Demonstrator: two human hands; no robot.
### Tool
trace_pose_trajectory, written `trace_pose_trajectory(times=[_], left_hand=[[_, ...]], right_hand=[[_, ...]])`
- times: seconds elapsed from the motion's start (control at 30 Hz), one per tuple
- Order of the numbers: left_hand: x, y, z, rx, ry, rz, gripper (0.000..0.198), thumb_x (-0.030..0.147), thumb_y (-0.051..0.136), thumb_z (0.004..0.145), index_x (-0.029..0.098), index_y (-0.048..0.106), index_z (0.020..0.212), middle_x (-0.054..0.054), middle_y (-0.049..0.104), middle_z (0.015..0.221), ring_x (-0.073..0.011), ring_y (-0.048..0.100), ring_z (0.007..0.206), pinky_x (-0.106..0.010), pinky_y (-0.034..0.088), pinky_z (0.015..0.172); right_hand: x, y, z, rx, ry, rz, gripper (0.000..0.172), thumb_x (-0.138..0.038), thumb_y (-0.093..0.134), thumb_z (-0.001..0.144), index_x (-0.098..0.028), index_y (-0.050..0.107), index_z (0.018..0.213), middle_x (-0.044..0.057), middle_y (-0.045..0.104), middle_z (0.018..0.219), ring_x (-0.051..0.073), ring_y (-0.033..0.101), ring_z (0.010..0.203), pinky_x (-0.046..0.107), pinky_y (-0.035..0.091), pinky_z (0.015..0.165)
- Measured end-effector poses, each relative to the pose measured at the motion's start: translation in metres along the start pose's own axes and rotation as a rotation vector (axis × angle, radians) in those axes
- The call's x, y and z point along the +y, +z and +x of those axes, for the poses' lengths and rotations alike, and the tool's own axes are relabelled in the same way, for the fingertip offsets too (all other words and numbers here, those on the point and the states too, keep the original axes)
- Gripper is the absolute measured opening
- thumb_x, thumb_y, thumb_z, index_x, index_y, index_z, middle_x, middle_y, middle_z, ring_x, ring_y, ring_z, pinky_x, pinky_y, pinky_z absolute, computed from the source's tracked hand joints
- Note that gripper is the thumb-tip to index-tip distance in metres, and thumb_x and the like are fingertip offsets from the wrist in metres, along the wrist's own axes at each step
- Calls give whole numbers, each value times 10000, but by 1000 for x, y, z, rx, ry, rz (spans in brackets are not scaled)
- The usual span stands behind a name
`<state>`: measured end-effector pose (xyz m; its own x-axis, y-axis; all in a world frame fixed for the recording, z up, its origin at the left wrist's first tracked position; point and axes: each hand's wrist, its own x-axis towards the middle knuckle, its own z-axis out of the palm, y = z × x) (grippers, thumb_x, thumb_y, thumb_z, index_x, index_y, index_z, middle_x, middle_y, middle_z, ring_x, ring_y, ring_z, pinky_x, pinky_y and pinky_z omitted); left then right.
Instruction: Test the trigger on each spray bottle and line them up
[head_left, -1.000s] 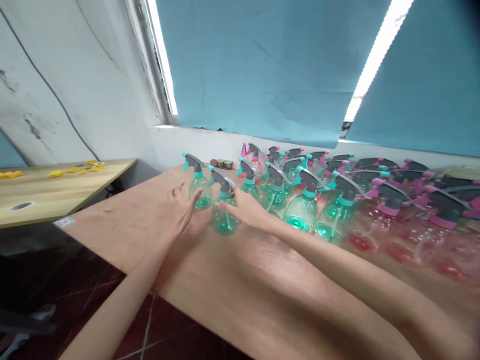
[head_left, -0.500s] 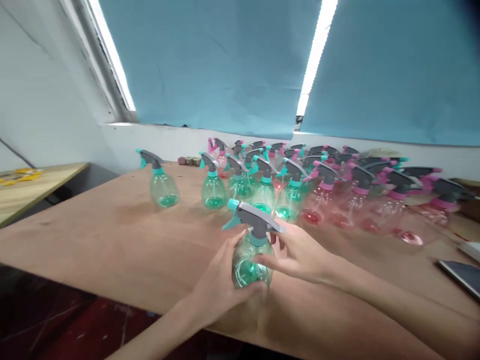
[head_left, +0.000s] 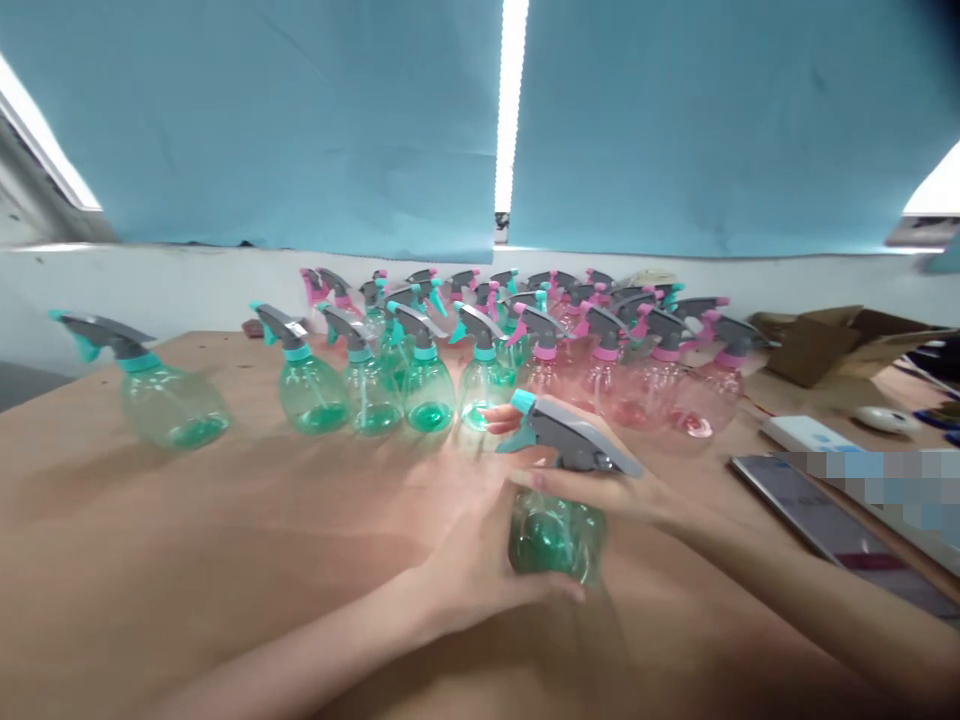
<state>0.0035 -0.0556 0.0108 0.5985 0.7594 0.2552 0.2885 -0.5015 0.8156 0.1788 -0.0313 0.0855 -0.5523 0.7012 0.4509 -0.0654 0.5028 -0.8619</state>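
Observation:
A green spray bottle [head_left: 556, 535] with a grey trigger head and teal nozzle stands on the brown table [head_left: 210, 540] close in front of me. My left hand [head_left: 480, 560] is wrapped round its body from the left and below. My right hand [head_left: 600, 490] is closed over its neck and trigger head from the right. Behind it stand several green spray bottles [head_left: 375, 385] in a row, and several pink ones [head_left: 622, 385] to their right. One green bottle [head_left: 161, 395] stands apart at the far left.
A cardboard box [head_left: 832, 345] sits at the back right. A dark phone or tablet [head_left: 817, 515] and a white flat object [head_left: 806, 435] lie at the right edge. Blue blinds [head_left: 300, 120] hang over the window behind the table.
The view has swung to the right. The held bottle has come nearer to me and a little right, and my right hand has moved up onto its neck and head.

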Motion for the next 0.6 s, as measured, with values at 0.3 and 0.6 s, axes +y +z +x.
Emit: trace_pose_trajectory(times=[0.3,0.6], left_hand=[[-23,-26,29,-103,116,410,926,630,779,628,266,409,1395,-131,509,1372,-386,429,1278,-565,311,1054],[-42,-42,25,-174,66,625,842,717,636,717,208,486,1371,-171,479,1393,-385,400,1283,-554,312,1044]], right_hand=[[17,-13,2,149,11,6,333,-175,570,833,-260,597,1154,34,674,1088,196,636,1065,404,524,942],[21,-16,2,152,96,-149,195,-225,539,851,-278,626,1017,-7,635,771,162,621,630,311,539,595]])
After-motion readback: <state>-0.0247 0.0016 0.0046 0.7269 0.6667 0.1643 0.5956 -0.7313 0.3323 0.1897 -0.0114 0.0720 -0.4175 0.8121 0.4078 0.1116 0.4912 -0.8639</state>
